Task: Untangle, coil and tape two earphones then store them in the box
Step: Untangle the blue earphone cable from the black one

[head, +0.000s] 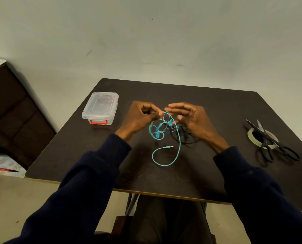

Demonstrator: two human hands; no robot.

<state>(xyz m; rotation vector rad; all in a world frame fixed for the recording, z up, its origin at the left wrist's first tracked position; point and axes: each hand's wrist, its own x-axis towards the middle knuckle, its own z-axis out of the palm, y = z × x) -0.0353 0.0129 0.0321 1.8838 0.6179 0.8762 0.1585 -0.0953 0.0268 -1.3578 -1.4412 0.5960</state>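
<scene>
A turquoise earphone cable (165, 156) lies tangled with a black earphone cable (186, 136) in the middle of the dark table (199, 173). My left hand (141, 118) pinches the turquoise cable near its top loop, lifting it off the table. Beside it, my right hand (190, 118) has its fingers spread over the tangle, and its thumb and a fingertip touch the turquoise cable near an earbud; whether they pinch it is unclear. The turquoise plug end rests on the table below. A clear plastic box (101, 107) with a red latch sits lidded at the back left.
Black scissors (271, 140) lie across a roll of clear tape (251, 134) at the table's right edge. A dark wooden cabinet (11, 110) stands off to the left, against the wall. The table's near edge runs just above my lap.
</scene>
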